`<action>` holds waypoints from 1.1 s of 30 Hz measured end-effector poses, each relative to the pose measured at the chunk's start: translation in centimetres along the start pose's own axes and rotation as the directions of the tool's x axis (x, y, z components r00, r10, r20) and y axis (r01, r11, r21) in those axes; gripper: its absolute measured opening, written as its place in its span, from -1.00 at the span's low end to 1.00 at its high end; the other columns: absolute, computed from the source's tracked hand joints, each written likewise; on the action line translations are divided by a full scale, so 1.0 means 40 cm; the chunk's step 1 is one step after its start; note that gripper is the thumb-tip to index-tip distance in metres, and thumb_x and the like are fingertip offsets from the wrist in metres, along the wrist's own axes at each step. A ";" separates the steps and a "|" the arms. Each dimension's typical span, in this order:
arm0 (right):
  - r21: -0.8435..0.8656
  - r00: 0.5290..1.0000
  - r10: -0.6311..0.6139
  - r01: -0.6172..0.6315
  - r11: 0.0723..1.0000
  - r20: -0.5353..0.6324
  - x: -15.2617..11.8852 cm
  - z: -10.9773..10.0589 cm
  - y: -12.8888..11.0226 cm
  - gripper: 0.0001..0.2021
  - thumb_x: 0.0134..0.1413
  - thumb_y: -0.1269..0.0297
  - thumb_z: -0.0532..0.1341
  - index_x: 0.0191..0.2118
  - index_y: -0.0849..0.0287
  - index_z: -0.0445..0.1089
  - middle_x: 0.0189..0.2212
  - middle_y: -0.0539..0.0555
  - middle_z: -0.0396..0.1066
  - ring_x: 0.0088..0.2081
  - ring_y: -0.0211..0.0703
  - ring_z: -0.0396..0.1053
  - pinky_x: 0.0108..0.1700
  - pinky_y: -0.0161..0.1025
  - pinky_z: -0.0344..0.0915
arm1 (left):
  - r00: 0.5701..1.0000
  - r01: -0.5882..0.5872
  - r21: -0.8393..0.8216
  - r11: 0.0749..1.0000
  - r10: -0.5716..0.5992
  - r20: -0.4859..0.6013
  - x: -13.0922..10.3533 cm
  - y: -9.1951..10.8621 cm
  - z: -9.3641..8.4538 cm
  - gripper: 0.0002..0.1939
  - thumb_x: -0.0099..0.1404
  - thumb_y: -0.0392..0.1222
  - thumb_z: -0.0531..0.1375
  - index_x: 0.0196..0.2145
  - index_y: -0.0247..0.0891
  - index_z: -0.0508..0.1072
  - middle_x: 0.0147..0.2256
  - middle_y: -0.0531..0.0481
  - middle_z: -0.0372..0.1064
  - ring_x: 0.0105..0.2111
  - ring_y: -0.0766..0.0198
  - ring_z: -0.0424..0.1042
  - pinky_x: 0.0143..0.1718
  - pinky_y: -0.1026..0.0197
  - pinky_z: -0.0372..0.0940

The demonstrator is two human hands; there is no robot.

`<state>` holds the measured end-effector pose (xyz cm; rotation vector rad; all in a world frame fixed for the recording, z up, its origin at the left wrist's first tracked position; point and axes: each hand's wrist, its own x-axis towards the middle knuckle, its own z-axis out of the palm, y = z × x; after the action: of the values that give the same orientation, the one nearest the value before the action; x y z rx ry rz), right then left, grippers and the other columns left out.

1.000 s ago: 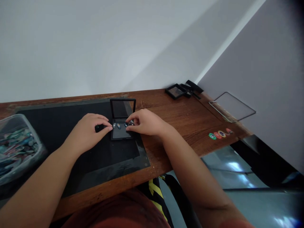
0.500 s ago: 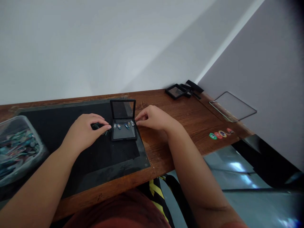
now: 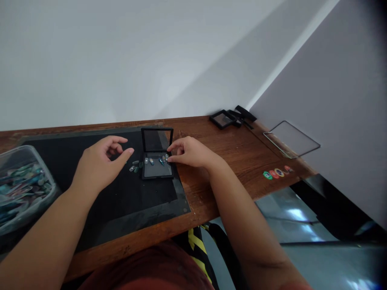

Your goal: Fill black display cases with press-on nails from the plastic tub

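A black flip-lid case [image 3: 157, 173] stands open on the dark mat, its clear-windowed lid raised. Several decorated press-on nails [image 3: 161, 161] form a row across its grey inner surface. My right hand [image 3: 192, 152] reaches over the case's right edge, with thumb and index finger bent around the rightmost nail [image 3: 167, 157]; the exact contact is too small to make out. Left of the case, my left hand [image 3: 101, 163] hovers above the mat, thumb and fingers apart and holding nothing. Several loose clear and greenish nails [image 3: 135, 166] lie between that hand and the case.
A clear plastic tub [image 3: 50, 177] full of loose nails stands at the left. Black cases [image 3: 223, 119] lie near the wall corner. Round stickers [image 3: 273, 174] and a metal wire frame [image 3: 290, 139] are at the right. The dark mat [image 3: 136, 201] covers part of the wooden table.
My left hand has drawn back left and opened, uncovering the loose nails. My right hand has shifted left from the case's side onto its rightmost nail.
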<state>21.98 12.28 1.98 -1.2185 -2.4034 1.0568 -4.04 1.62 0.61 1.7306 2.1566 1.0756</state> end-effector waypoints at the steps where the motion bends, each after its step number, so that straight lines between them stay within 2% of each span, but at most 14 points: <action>1: -0.004 1.000 0.003 -0.003 1.000 0.006 -0.001 0.000 -0.001 -0.67 0.06 0.27 0.47 -0.06 0.30 0.60 -0.51 -0.03 0.43 -0.49 -0.35 0.28 -0.38 -0.30 0.16 | 1.000 -0.008 0.007 1.000 0.008 0.011 -0.001 0.000 0.002 -0.63 0.24 0.14 0.28 -0.06 -0.03 0.55 -0.36 0.11 0.45 -0.36 0.24 0.40 -0.27 0.17 0.29; 9: -0.075 1.000 -0.016 0.018 0.997 0.023 -0.003 0.005 -0.011 -0.76 0.08 0.27 0.45 -0.14 0.26 0.60 -0.49 -0.03 0.43 -0.48 -0.35 0.28 -0.42 -0.30 0.11 | 1.000 -0.014 0.002 1.000 0.014 0.026 -0.011 0.019 0.006 -0.66 0.26 0.12 0.26 -0.06 -0.02 0.54 -0.35 0.12 0.45 -0.34 0.25 0.39 -0.22 0.18 0.30; 14: -0.109 1.000 -0.022 0.024 0.994 0.012 -0.002 0.012 -0.012 -0.82 0.05 0.39 0.39 -0.19 0.26 0.55 -0.51 -0.05 0.40 -0.48 -0.34 0.29 -0.41 -0.32 0.11 | 0.998 0.000 -0.007 1.000 0.001 0.069 -0.009 0.018 0.009 -0.65 0.25 0.12 0.26 -0.07 -0.03 0.55 -0.33 0.10 0.45 -0.34 0.25 0.39 -0.21 0.18 0.30; 25: -0.140 0.999 -0.052 0.053 0.989 0.013 -0.012 0.005 -0.011 -0.77 0.01 0.53 0.21 -0.20 0.21 0.51 -0.47 -0.03 0.38 -0.42 -0.29 0.25 -0.37 -0.30 0.07 | 0.994 0.018 -0.015 1.000 -0.017 0.106 -0.011 0.025 0.014 -0.61 0.21 0.16 0.25 -0.10 -0.06 0.57 -0.32 0.04 0.48 -0.35 0.20 0.38 -0.23 0.15 0.32; 30: -0.155 0.996 -0.091 0.092 0.984 0.016 -0.007 0.008 -0.001 -0.75 0.04 0.57 0.20 -0.21 0.19 0.53 -0.47 -0.06 0.36 -0.43 -0.31 0.24 -0.36 -0.30 0.07 | 0.993 0.022 -0.016 1.000 -0.020 0.114 -0.010 0.022 0.016 -0.62 0.20 0.16 0.26 -0.12 -0.07 0.58 -0.31 0.03 0.49 -0.35 0.20 0.39 -0.23 0.15 0.31; 33: -0.138 0.994 -0.108 0.108 0.984 0.005 -0.006 -0.003 0.009 -0.78 0.04 0.55 0.25 -0.20 0.20 0.55 -0.47 -0.07 0.35 -0.42 -0.32 0.26 -0.34 -0.31 0.09 | 0.993 0.014 -0.010 1.000 -0.013 0.115 -0.010 0.017 0.015 -0.63 0.21 0.16 0.25 -0.11 -0.05 0.58 -0.31 0.04 0.49 -0.34 0.19 0.40 -0.23 0.14 0.30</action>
<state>22.39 12.29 1.83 -1.1148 -2.5462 0.8696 -3.07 1.56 0.51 1.7258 2.0860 0.9581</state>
